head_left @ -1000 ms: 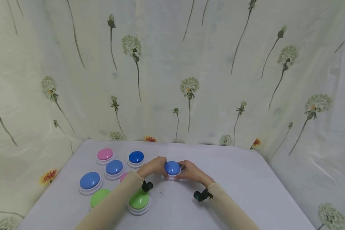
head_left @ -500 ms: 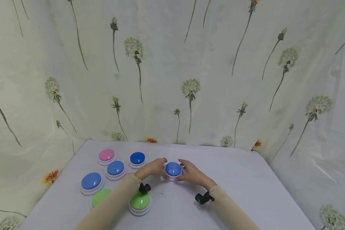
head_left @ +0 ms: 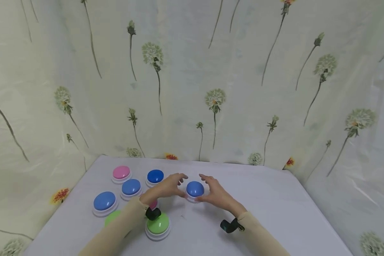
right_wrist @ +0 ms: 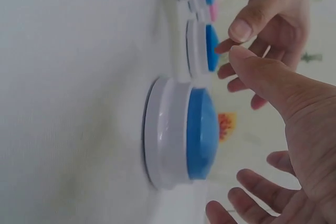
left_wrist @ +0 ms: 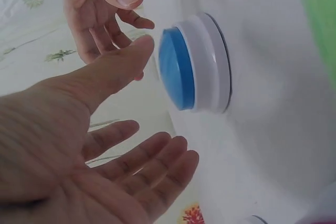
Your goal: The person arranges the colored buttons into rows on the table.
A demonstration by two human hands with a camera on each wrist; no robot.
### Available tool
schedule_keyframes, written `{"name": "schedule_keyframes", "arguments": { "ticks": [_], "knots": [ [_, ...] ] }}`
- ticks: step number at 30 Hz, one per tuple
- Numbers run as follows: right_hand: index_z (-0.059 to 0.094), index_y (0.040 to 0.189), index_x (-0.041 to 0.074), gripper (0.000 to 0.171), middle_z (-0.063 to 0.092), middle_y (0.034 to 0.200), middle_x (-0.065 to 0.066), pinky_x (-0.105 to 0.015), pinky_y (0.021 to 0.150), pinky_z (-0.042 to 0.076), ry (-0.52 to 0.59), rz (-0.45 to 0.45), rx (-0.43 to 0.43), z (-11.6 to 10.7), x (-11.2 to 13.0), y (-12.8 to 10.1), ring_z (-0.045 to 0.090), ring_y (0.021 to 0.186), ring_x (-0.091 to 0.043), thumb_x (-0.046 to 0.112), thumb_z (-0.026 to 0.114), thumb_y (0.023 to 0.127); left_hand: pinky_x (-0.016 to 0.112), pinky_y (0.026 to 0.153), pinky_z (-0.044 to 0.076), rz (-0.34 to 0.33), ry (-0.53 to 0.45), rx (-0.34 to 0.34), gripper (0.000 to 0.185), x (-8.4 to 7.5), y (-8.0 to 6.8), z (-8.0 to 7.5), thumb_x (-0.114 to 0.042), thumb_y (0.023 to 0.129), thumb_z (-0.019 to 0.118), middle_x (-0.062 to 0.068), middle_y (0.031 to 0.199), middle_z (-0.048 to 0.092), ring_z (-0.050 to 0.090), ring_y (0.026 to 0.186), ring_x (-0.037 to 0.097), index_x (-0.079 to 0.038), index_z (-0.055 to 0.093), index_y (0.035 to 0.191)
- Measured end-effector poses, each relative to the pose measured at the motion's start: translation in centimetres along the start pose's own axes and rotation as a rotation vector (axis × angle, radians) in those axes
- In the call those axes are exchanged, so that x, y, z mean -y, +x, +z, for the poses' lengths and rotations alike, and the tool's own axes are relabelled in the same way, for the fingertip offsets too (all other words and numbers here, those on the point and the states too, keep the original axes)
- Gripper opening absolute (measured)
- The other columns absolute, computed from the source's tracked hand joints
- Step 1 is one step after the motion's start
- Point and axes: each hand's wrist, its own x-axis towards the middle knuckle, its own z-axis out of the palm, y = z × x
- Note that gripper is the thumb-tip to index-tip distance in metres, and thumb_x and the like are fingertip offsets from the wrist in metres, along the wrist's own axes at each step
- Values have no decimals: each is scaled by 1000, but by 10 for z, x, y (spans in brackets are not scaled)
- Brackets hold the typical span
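Observation:
A push button with a blue dome (head_left: 195, 189) on a white round base stands upright on the table between the two hands. To its left is my left hand (head_left: 169, 185), fingers spread and loosely bent, apart from the button in the left wrist view. My right hand (head_left: 217, 193) is on the other side, thumb and fingers parted around a gap. In the right wrist view, the blue button (right_wrist: 202, 134) sits flat with its base on the table, and the right thumb and fingers are off it. Neither hand holds anything.
Several more buttons stand on the left of the white table (head_left: 262, 206): a pink one (head_left: 121, 172), blue ones such as the dark blue one (head_left: 155, 176), and a green one (head_left: 158, 224) near the left wrist. A dandelion-patterned curtain (head_left: 179, 78) hangs behind the table.
Both hands have let go of the blue button and drawn apart, the left moving left and the right moving right. The button stays on the table; the view has shifted slightly.

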Motion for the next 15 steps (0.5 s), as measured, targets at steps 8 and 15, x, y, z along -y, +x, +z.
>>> {"name": "schedule_keyframes", "arguments": {
  "ticks": [8, 15],
  "knots": [
    [35, 149, 19, 91, 43, 146, -7, -51, 98, 48, 7, -49, 34, -3, 23, -20, 41, 131, -28, 44, 81, 74, 36, 89, 55, 70, 4, -21, 66, -12, -33, -7, -31, 78, 80, 10, 131, 58, 57, 114, 24, -16, 51, 136],
    [33, 150, 22, 92, 41, 147, -2, -49, 98, 48, 41, -70, 76, -2, 38, -41, 41, 131, -25, 47, 79, 75, 35, 88, 55, 118, 16, -18, 64, -17, -67, -12, -33, 80, 79, 2, 125, 59, 57, 113, 21, -15, 53, 135]
  ]
}}
